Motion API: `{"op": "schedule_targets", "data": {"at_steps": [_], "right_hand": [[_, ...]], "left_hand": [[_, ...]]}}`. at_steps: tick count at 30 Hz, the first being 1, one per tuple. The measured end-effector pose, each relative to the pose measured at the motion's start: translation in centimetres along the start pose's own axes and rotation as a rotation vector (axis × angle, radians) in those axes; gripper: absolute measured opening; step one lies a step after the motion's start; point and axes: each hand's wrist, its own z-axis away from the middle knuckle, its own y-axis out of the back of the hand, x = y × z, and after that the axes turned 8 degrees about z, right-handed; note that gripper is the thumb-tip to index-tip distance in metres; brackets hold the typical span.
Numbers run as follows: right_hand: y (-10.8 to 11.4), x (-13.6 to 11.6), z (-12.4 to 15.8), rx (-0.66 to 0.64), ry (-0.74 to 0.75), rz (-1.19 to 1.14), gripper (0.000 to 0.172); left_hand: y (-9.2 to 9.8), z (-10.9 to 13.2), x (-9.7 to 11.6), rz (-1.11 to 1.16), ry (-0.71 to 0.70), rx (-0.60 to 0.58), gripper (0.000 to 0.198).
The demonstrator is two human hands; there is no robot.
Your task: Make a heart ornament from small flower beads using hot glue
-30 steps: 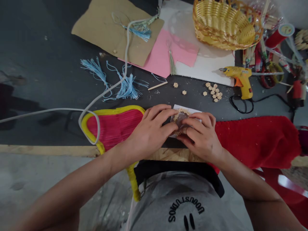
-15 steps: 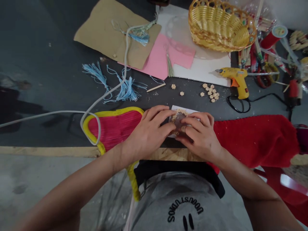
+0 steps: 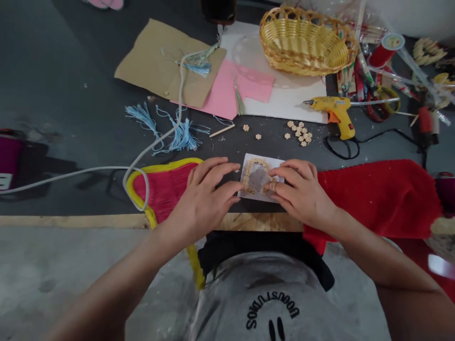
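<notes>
A small white card (image 3: pixel 261 195) lies near the front edge of the table. On it is an arch of small pale flower-shaped pieces (image 3: pixel 256 161), its curve at the far side, with a greyish sheet inside. My left hand (image 3: pixel 209 192) is just left of the card, fingers stretched and apart, holding nothing. From the right, my right hand (image 3: pixel 302 192) reaches over the card, its fingertips bent closely around the right leg of the arch. Those fingers hide part of that leg. Behind the card lie several loose flower-shaped pieces (image 3: pixel 304 134) in a group.
Beyond are a yellow glue gun (image 3: pixel 339 111), a woven basket (image 3: pixel 307 42), brown paper (image 3: pixel 167 61) and pink paper (image 3: pixel 254 83). Blue tassels (image 3: pixel 185 135) and a pale cord (image 3: pixel 156 137) lie left. Red cloth (image 3: pixel 377 199) and a pink, yellow-edged piece (image 3: pixel 163 189) flank my hands.
My left hand has drawn back leftward off the card, its fingers apart. More of the card and arch now shows. My right hand stays at the right side. The view has shifted slightly.
</notes>
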Motion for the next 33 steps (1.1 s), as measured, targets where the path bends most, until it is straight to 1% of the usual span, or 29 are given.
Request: {"op": "schedule_targets", "data": {"at_steps": [5,9,12,16,22,28,33], "right_hand": [[-0.6,-0.2,-1.1,-0.016,0.059,0.047,0.017],[-0.7,-0.3,-1.3,-0.018,0.064,0.033,0.02],[-0.8,-0.4,-1.3,-0.005,0.068,-0.01,0.017],[-0.9,-0.3,-1.1,-0.009,0.061,-0.038,0.006],[-0.8,-0.2,-1.1,-0.01,0.049,-0.032,0.01],[-1.2,-0.4,-1.3,0.017,0.043,-0.041,0.005],[-1.6,-0.3,-1.2,0.032,0.028,-0.091,0.003]], "left_hand": [[-1.2,-0.5,0.7,0.01,-0.021,0.017,0.016],[-1.9,-1.1,0.9,0.003,-0.015,0.011,0.017],[-2.3,-1.3,0.7,0.016,-0.013,0.009,0.018],[-2.6,-1.4,0.6,0.031,-0.004,0.006,0.017],[-2.8,-1.4,0.5,0.031,-0.002,0.019,0.012],[-2.7,-1.4,0.5,0.038,-0.016,0.014,0.013],[-2.7,-1.4,0.4,0.038,-0.02,0.013,0.014]]}}
